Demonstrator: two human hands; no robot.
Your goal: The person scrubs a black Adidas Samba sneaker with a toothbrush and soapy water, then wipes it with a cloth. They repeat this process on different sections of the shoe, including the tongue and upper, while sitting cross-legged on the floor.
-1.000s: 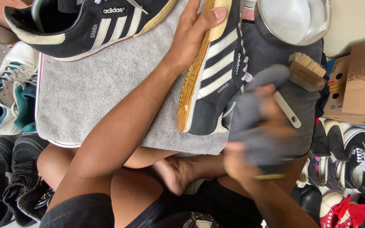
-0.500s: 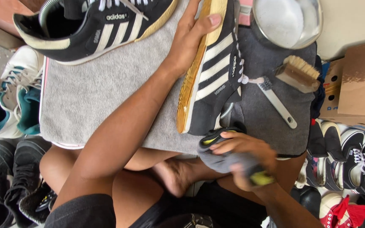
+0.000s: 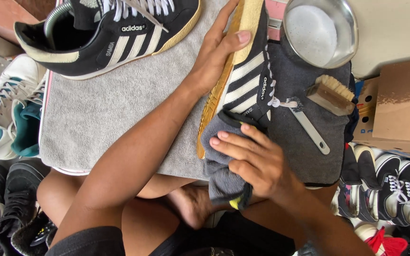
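A big light grey towel [image 3: 110, 118] lay spread over the person's lap area, and a darker grey towel [image 3: 309, 147] lay beside it on the right. Rows of other shoes [image 3: 5, 142] stood on the floor at both sides, and a brown cardboard box [image 3: 404, 104] sat at the far right.

On the light towel, at the top, a black shoe with white stripes [image 3: 115, 38] rested on its sole. Its partner, the second black shoe [image 3: 247, 80], lay tipped on its side where the two towels met. Its long way ran from near the person up and away, with the tan sole turned to the left.

The left hand [image 3: 214, 57] lay flat and open on that tan sole near the far end, holding the shoe down. The right hand [image 3: 252, 161] was closed on a bunched grey cloth [image 3: 224, 161] and pressed it on the near end of the shoe. So the right hand was nearer to the body, and the shoe stretched away from it toward the left hand.

A round metal bowl [image 3: 321, 31] with pale soapy water stood past the shoe. A small wooden brush [image 3: 330, 95] lay just to the right, apart from both hands.
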